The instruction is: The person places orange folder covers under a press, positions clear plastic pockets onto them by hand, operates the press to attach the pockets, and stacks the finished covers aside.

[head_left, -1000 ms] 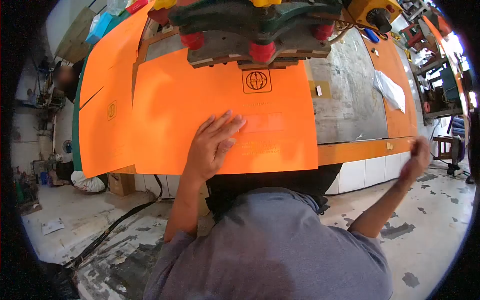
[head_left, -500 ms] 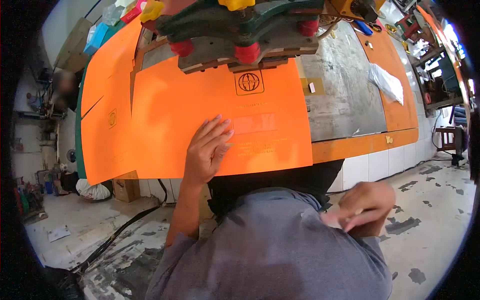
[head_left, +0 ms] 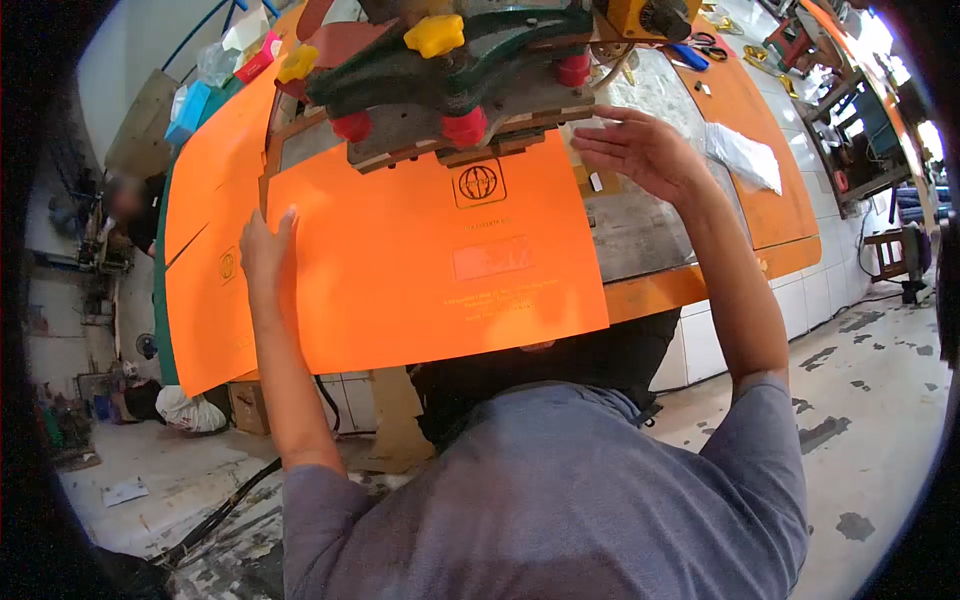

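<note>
A large orange card sheet [head_left: 370, 270] lies under the press head, printed with a dark globe emblem, lines of text and a pale rectangular window. At its left edge is my left hand [head_left: 267, 255], thumb raised apart from the fingers; any contact with the edge is hard to make out. My right hand [head_left: 645, 158] is beyond the sheet's right edge, over the grey metal bed [head_left: 650, 230], with fingers stretched out and nothing in them. The press head [head_left: 460, 80], green with red feet and yellow knobs, covers the sheet's far edge.
More orange sheets [head_left: 205, 220] lie at the left, one bearing the same emblem. A white plastic bag [head_left: 745, 158], scissors [head_left: 710, 45] and a blue-handled tool [head_left: 690, 57] rest at the right. A person [head_left: 135, 205] is at the far left.
My left hand has moved from the middle of the sheet to its left edge. My right hand has risen from beside my body to the sheet's right side. The view has shifted slightly.
</note>
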Action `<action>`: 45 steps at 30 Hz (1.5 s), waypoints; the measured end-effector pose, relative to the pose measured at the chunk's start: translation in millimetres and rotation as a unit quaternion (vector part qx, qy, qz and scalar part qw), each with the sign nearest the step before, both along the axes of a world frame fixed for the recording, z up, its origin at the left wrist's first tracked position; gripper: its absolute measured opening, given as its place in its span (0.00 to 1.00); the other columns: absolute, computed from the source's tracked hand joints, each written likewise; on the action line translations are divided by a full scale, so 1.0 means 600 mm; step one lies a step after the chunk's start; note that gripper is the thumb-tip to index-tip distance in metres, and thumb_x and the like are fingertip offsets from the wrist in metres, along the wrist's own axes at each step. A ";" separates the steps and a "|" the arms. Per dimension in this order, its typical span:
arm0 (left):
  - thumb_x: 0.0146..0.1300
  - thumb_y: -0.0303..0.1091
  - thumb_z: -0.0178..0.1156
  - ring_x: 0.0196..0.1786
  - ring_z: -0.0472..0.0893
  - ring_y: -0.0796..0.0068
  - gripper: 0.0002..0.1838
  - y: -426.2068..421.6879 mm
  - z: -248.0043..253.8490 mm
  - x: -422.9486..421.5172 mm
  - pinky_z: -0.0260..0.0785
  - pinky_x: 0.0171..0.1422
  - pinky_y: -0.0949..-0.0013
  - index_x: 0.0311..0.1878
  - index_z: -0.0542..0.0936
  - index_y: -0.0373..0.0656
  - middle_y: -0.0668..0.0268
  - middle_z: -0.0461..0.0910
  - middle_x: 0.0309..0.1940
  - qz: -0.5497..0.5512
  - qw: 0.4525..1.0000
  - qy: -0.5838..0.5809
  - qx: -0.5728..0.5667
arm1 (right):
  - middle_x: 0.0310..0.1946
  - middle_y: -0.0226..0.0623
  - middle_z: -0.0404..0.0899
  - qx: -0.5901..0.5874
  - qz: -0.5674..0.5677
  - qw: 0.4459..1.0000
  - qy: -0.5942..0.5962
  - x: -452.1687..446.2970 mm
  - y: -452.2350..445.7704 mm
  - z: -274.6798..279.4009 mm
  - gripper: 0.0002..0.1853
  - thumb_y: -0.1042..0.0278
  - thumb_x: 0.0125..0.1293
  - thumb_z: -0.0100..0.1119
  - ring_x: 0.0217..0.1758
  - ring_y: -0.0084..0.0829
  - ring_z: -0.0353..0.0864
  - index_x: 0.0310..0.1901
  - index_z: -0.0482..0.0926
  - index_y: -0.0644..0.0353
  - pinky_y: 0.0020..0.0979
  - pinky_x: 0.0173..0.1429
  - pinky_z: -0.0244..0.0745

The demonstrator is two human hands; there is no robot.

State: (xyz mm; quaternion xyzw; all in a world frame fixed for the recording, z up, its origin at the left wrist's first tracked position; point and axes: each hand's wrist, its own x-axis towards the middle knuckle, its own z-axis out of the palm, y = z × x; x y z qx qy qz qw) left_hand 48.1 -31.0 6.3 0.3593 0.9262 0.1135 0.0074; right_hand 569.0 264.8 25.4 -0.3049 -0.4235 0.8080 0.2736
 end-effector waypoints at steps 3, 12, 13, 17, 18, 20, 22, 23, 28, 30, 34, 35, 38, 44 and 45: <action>0.71 0.71 0.63 0.77 0.74 0.43 0.52 0.017 0.036 0.034 0.74 0.74 0.41 0.81 0.69 0.35 0.41 0.76 0.72 0.072 0.996 -0.038 -0.037 | 0.69 0.58 0.79 -0.012 0.025 1.000 -0.014 -0.024 0.029 -0.015 0.19 0.77 0.84 0.48 0.75 0.52 0.81 0.72 0.69 0.69 0.50 0.75 0.84; 0.70 0.63 0.71 0.57 0.88 0.45 0.40 0.010 0.013 -0.023 0.82 0.58 0.48 0.63 0.79 0.30 0.38 0.84 0.56 0.033 0.997 -0.065 0.029 | 0.66 0.47 0.80 0.004 0.013 1.000 -0.002 -0.049 0.044 -0.030 0.17 0.77 0.84 0.51 0.67 0.42 0.85 0.70 0.72 0.67 0.49 0.71 0.87; 0.72 0.58 0.71 0.53 0.88 0.52 0.36 0.010 -0.005 -0.026 0.82 0.55 0.53 0.62 0.80 0.30 0.44 0.85 0.53 0.038 0.987 -0.101 0.119 | 0.66 0.47 0.80 0.004 0.014 1.000 -0.002 -0.049 0.047 -0.034 0.17 0.77 0.84 0.51 0.67 0.42 0.85 0.70 0.72 0.67 0.49 0.71 0.87; 0.74 0.48 0.72 0.45 0.87 0.68 0.26 0.006 -0.012 -0.032 0.82 0.51 0.63 0.57 0.82 0.31 0.59 0.87 0.45 0.058 0.927 -0.230 0.291 | 0.65 0.43 0.83 0.051 0.036 0.998 -0.024 -0.051 0.052 -0.045 0.20 0.74 0.82 0.58 0.63 0.35 0.87 0.70 0.75 0.68 0.41 0.69 0.87; 0.75 0.46 0.72 0.44 0.87 0.71 0.24 0.004 -0.007 -0.038 0.81 0.50 0.65 0.56 0.83 0.31 0.61 0.86 0.43 0.064 0.910 -0.261 0.317 | 0.64 0.42 0.84 0.090 0.052 0.994 -0.046 -0.054 0.044 -0.038 0.20 0.73 0.80 0.62 0.62 0.33 0.87 0.70 0.77 0.69 0.38 0.68 0.86; 0.71 0.45 0.75 0.45 0.84 0.73 0.22 -0.008 0.015 -0.056 0.78 0.53 0.64 0.53 0.85 0.34 0.61 0.87 0.44 0.043 0.892 -0.392 0.221 | 0.62 0.39 0.86 0.122 0.091 0.986 -0.073 -0.056 0.031 -0.023 0.21 0.71 0.79 0.64 0.60 0.29 0.86 0.69 0.79 0.68 0.34 0.64 0.85; 0.70 0.45 0.76 0.41 0.81 0.76 0.18 -0.012 0.033 -0.045 0.74 0.50 0.66 0.46 0.85 0.37 0.66 0.84 0.38 0.014 0.892 -0.416 0.177 | 0.59 0.36 0.87 0.155 0.131 0.974 -0.099 -0.061 0.027 -0.016 0.22 0.68 0.78 0.67 0.57 0.24 0.86 0.69 0.80 0.67 0.31 0.60 0.85; 0.70 0.44 0.76 0.39 0.80 0.77 0.17 -0.013 0.042 -0.039 0.73 0.48 0.67 0.43 0.85 0.39 0.68 0.83 0.35 0.003 0.897 -0.406 0.174 | 0.57 0.34 0.88 0.247 0.130 0.951 -0.134 -0.062 0.030 -0.019 0.23 0.67 0.76 0.69 0.55 0.22 0.85 0.69 0.81 0.65 0.30 0.57 0.83; 0.72 0.42 0.74 0.31 0.70 0.83 0.16 -0.003 0.069 -0.035 0.63 0.39 0.73 0.33 0.80 0.44 0.77 0.74 0.27 -0.062 0.932 -0.313 0.175 | 0.53 0.30 0.87 0.303 0.143 0.905 -0.262 -0.067 0.075 -0.016 0.27 0.66 0.72 0.74 0.52 0.17 0.80 0.70 0.81 0.62 0.28 0.52 0.79; 0.73 0.41 0.73 0.29 0.69 0.84 0.16 0.016 0.060 -0.063 0.61 0.36 0.73 0.33 0.79 0.45 0.77 0.73 0.26 -0.074 0.939 -0.288 0.171 | 0.53 0.32 0.88 0.373 0.090 0.894 -0.230 -0.079 0.080 -0.008 0.27 0.69 0.71 0.73 0.52 0.21 0.82 0.70 0.80 0.63 0.31 0.56 0.79; 0.76 0.40 0.71 0.24 0.67 0.83 0.15 0.056 0.054 -0.102 0.63 0.32 0.72 0.35 0.79 0.44 0.76 0.71 0.24 -0.094 0.933 -0.282 0.203 | 0.54 0.32 0.88 0.468 0.026 0.860 -0.201 -0.111 0.111 -0.026 0.27 0.70 0.71 0.72 0.52 0.23 0.82 0.70 0.79 0.63 0.32 0.58 0.80; 0.77 0.39 0.70 0.24 0.72 0.82 0.14 0.068 0.050 -0.105 0.66 0.31 0.72 0.37 0.79 0.44 0.74 0.74 0.25 -0.072 0.929 -0.257 0.256 | 0.54 0.32 0.88 0.487 0.013 0.850 -0.201 -0.122 0.121 -0.029 0.27 0.70 0.71 0.72 0.52 0.23 0.82 0.70 0.80 0.63 0.32 0.58 0.79; 0.79 0.38 0.68 0.27 0.82 0.79 0.11 0.096 0.058 -0.090 0.72 0.31 0.72 0.41 0.81 0.42 0.70 0.81 0.27 -0.044 0.905 -0.239 0.348 | 0.54 0.32 0.88 0.525 -0.015 0.824 -0.210 -0.154 0.150 -0.040 0.27 0.71 0.71 0.72 0.53 0.23 0.82 0.70 0.80 0.63 0.32 0.58 0.79; 0.80 0.37 0.67 0.37 0.92 0.75 0.10 0.125 0.045 -0.102 0.76 0.34 0.73 0.50 0.84 0.39 0.64 0.89 0.36 -0.044 0.881 -0.190 0.430 | 0.54 0.33 0.88 0.552 -0.027 0.798 -0.242 -0.182 0.169 -0.065 0.26 0.71 0.71 0.71 0.53 0.24 0.82 0.69 0.80 0.63 0.32 0.58 0.79; 0.80 0.37 0.67 0.36 0.91 0.75 0.11 0.127 0.038 -0.101 0.77 0.35 0.73 0.51 0.84 0.38 0.64 0.89 0.37 -0.044 0.875 -0.178 0.447 | 0.54 0.33 0.88 0.554 -0.027 0.795 -0.246 -0.183 0.167 -0.067 0.26 0.71 0.71 0.71 0.53 0.24 0.82 0.69 0.80 0.63 0.32 0.58 0.79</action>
